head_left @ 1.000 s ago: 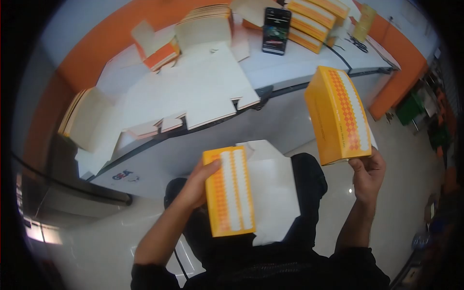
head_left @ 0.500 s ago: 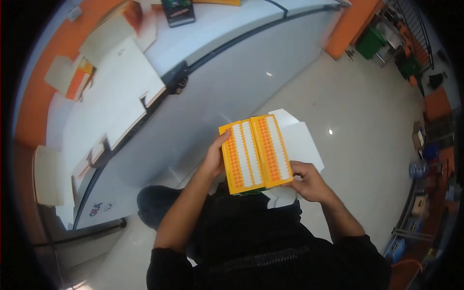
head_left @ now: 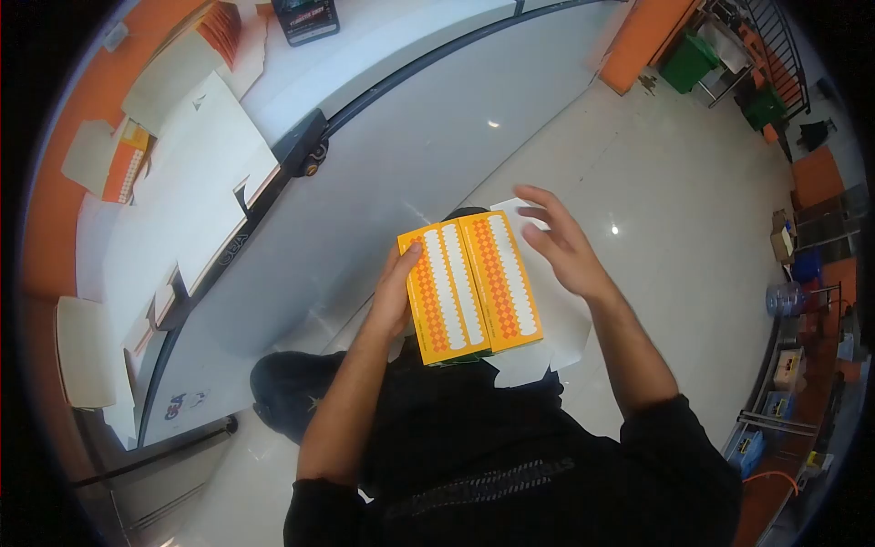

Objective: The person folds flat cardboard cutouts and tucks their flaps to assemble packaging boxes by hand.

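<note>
Head view: left hand (head_left: 393, 299) grips the left side of the yellow boxes (head_left: 460, 290), seemingly steadying them; right hand (head_left: 571, 257) hovers beside them, fingers parted, empty.

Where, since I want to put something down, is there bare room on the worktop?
Free: the white worktop between phone, black edge and flat cardboard. Crowded: its left part, with that cardboard and an open orange box; also around the left hand holding yellow boxes.

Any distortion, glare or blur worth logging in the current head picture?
In the head view, fisheye distortion bows the counter and corners are black; small glare spots show on its side and the floor; the pattern on the yellow boxes looks clear, the right hand slightly soft.
</note>
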Motion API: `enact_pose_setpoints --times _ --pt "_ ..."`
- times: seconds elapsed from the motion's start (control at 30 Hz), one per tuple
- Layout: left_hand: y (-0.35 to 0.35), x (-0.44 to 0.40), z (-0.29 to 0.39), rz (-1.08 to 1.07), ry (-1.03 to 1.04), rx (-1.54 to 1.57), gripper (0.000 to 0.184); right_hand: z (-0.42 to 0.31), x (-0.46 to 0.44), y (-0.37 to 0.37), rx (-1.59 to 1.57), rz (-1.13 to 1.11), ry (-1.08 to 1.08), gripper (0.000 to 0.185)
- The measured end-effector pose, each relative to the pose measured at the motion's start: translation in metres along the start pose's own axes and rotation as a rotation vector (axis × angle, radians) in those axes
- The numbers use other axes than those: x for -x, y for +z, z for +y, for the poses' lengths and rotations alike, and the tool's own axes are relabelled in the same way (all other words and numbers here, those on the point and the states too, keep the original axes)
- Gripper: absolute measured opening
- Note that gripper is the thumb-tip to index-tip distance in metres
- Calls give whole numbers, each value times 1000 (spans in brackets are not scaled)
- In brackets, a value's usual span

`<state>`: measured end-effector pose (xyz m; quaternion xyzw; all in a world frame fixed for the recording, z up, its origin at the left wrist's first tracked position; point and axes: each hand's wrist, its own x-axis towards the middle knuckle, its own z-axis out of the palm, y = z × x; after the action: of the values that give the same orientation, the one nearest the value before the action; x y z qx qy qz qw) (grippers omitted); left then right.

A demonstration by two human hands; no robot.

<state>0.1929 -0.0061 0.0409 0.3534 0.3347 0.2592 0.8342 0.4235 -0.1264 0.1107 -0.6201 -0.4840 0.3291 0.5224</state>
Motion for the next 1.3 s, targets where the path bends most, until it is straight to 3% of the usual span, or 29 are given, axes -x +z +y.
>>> enact_pose_setpoints --times 0.3,0.5,0.67,0.73,0.8,0.87,0.97,1.13,1.23,1.3 --pt "7 6 -4 28 111 65 36 2 -30 27 86 -323 235 28" --pt "12 4 0 9 53 27 38 24 -45 26 -107 -25 255 16" --pt "18 0 -3 88 71 0 49 28 -51 43 3 211 127 15" --pt "18 8 -3 184 399 -531 48 30 -50 43 107 320 23 20" --pt "25 21 9 137 633 -931 45 20 -41 28 -47 295 105 31" --pt "37 41 31 -52 772 -1189 43 15 -25 6 -156 191 186 48" --pt "42 55 39 -129 712 -1462 32 5 16 -16 -255 76 228 49" --pt "62 71 36 -75 512 -1395 47 -25 91 -27 -85 -175 130 72" --pt "71 72 25 -92 510 -1440 66 -30 113 -10 253 -174 4 65" --pt "72 72 17 -100 537 -1484 74 -20 119 2 271 -121 -32 51"
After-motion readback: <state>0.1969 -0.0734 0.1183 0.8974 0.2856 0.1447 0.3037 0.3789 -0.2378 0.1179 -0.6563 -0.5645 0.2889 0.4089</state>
